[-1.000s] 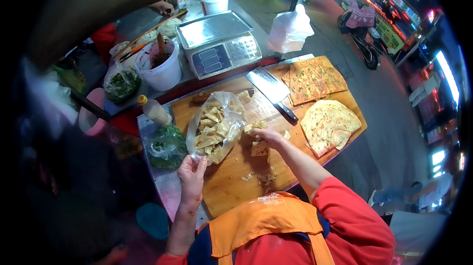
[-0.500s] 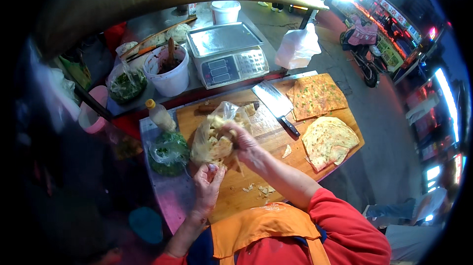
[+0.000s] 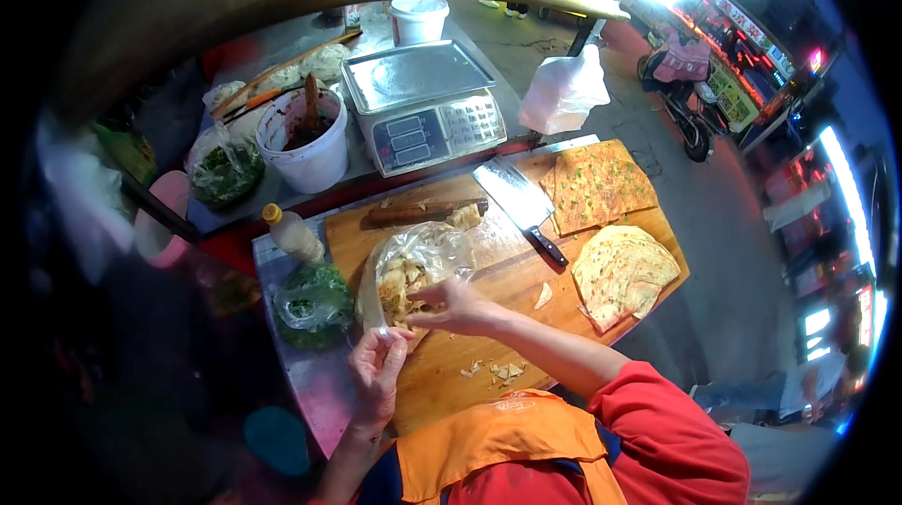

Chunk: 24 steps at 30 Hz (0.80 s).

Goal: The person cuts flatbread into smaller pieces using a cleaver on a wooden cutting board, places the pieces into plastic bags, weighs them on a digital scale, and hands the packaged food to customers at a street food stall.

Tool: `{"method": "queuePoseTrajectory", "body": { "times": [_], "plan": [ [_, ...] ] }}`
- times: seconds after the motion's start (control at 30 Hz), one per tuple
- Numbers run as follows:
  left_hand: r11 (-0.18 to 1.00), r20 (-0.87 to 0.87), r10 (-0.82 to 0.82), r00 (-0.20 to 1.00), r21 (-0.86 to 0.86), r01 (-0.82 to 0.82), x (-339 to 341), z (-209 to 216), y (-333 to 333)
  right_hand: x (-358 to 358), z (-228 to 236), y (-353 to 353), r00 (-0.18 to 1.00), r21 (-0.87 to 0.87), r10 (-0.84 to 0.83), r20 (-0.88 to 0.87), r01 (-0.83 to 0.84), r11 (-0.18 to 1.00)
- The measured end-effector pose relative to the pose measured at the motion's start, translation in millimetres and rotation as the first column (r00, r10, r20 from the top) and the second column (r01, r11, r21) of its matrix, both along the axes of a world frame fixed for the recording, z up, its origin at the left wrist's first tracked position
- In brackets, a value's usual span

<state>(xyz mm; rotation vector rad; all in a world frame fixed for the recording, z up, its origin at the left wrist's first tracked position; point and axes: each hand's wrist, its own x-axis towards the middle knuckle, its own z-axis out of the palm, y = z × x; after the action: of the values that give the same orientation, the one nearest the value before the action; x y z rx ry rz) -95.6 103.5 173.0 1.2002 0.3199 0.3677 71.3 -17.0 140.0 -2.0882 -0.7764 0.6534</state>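
Observation:
A clear plastic bag (image 3: 451,247) filled with cut flatbread pieces (image 3: 399,281) lies on the wooden cutting board (image 3: 526,317). Its near edge is pinched between the thumb and fingers of my left hand (image 3: 378,369). Over the bag's mouth, my right hand (image 3: 460,308) has its fingers stretched out and apart, close to the bread pieces, with nothing seen in them. A cleaver (image 3: 517,195) with a black handle lies right of the bag. Beyond the bag rests a wooden rolling pin (image 3: 413,214), a piece of bread by its right end.
At the board's right are a square scallion flatbread (image 3: 601,187) and a folded round one (image 3: 625,270). A bag of chopped greens (image 3: 315,306) and a yellow-capped bottle (image 3: 293,234) stand left. Behind are a digital scale (image 3: 427,115) and a white sauce bucket (image 3: 305,153).
My right hand has let go of the bread pieces and its fingers have opened, lower over the bag. The bag has settled flatter, while my left hand keeps its pinch.

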Motion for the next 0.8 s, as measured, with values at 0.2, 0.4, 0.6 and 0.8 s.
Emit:
{"method": "queuePoseTrajectory", "body": {
  "times": [0.2,0.4,0.6,0.8],
  "plan": [
    [0.99,-0.055,-0.14,0.989,0.003,0.141,-8,-13,3,112,-34,-35,0.771,0.017,-0.234,0.592,0.278,0.96],
    [0.992,-0.089,-0.127,0.988,-0.005,0.127,-11,-22,2,174,-105,-36,0.68,-0.178,0.075,0.729,0.082,0.981],
    [0.993,-0.141,-0.108,0.984,0.026,0.112,-12,-29,1,176,-123,-74,0.841,-0.21,-0.108,0.531,0.253,0.944],
    [0.984,-0.02,-0.168,0.986,-0.064,0.166,-11,-29,11,101,-94,-136,0.982,0.003,-0.172,-0.079,0.172,0.985]
  ]
}}
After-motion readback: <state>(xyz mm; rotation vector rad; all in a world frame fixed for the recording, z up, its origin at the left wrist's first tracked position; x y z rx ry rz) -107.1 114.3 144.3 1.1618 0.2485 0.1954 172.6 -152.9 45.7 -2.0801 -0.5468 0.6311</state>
